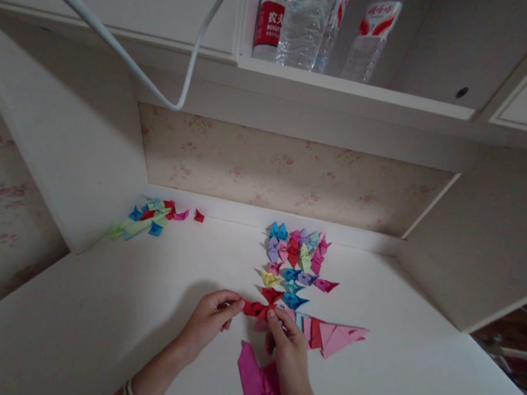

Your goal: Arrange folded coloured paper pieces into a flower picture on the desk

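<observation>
Left hand (212,318): pinches one end of the red folded paper (255,309).
Right hand (288,351): pinches the other end — thumb on top.
Red folded paper: between both hands, just this side of the colourful folded pieces (293,253) on the desk (415,376).

- White bench (415,376) in dim, soft light
- Floral wallpaper (291,175) behind it and at far left
- White cabinet (138,6) overhead, with an open compartment (435,52)

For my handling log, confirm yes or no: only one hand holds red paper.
No, the left hand and the right hand both pinch the red folded paper, one at each end.
</observation>
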Available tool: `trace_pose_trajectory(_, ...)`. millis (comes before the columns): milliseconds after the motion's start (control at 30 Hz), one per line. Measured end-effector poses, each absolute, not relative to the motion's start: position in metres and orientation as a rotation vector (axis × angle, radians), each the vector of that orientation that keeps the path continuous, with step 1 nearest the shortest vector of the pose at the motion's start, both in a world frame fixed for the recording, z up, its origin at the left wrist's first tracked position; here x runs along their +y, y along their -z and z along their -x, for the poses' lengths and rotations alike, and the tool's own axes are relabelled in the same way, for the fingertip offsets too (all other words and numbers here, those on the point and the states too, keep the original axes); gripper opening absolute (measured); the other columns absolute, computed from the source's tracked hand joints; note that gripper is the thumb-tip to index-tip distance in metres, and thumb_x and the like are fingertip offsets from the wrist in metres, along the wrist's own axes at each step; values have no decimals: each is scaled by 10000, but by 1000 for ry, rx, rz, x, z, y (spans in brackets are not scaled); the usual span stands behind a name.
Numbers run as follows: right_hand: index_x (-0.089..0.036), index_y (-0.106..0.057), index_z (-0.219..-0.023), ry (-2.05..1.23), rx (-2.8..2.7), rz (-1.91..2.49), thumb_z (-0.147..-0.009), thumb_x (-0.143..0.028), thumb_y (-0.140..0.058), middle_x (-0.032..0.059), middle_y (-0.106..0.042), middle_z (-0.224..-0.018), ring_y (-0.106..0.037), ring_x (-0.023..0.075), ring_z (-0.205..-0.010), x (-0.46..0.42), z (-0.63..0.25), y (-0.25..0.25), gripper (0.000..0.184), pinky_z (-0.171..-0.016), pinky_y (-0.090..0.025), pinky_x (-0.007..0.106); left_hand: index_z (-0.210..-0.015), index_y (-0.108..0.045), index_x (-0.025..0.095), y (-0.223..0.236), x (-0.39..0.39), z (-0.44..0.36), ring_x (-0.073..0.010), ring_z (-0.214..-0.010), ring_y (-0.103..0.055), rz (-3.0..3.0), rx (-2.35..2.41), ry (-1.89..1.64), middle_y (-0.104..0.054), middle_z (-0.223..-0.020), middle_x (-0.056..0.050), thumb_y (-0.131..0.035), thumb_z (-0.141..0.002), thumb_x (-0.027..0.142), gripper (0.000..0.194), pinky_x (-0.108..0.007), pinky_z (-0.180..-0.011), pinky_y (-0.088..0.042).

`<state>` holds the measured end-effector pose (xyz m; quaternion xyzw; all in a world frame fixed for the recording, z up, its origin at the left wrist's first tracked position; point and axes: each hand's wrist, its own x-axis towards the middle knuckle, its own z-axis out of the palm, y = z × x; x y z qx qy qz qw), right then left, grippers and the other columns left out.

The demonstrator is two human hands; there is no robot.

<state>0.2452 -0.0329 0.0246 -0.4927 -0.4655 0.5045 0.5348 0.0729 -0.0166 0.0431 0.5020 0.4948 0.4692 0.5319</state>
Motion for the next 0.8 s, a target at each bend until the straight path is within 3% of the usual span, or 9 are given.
trace_pose_trajectory(167,-177,-672,-751,-1203,-1087,1192,-783,-541,-620,-31,-510,-509,-384,99,-414,-33,-246,-28,369,-410,-262,227,-833,-686,121,-42,-16,-73,-77,-448,-401,-1190,1166,-1115,-476,-497,54,-682,-711,480,379,-196,-435,-280)
trace_pose_trajectory(400,-180,-637,-689,-1208,-1083,1185,-795,-537,-605,-34,-505,-522,-382,93,-424,-33,-247,-31,374,-415,-264,220,-842,-685,119,-40,-16,-75,-73,-458,-387,-1155,1172,-1141,-467,-505,52,-688,-712,458,363,-195,-436,-282)
trace_pose_trajectory(533,-183,-654,-748,-1218,-1083,1176,-786,-536,-614,-21,-549,-580,-391,96,-424,-33,-247,-30,358,-407,-269,225,-835,-686,118,-36,-15,-76,-67,-456,-390,-1171,1193,-1153,-488,-536,48,-700,-698,473,381,-191,-423,-277)
trace_pose_trajectory(667,-172,-668,-791,-1195,-1076,1205,-784,-542,-615,-36,-493,-518,-371,99,-411,-32,-246,-29,373,-397,-252,224,-894,-689,106,-36,-16,-77,-65,-441,-389,-1156,1200,-1150,-496,-531,50,-707,-687,484,431,-192,-411,-278)
trace_pose_trajectory(800,-169,-661,-801,-1177,-1108,1199,-798,-535,-602,-38,-495,-539,-382,94,-420,-31,-245,-27,371,-402,-271,216,-1017,-677,125,-37,-17,-79,-67,-459,-424,-1137,1238,-1179,-629,-673,-1,-720,-667,485,504,-198,-423,-316)
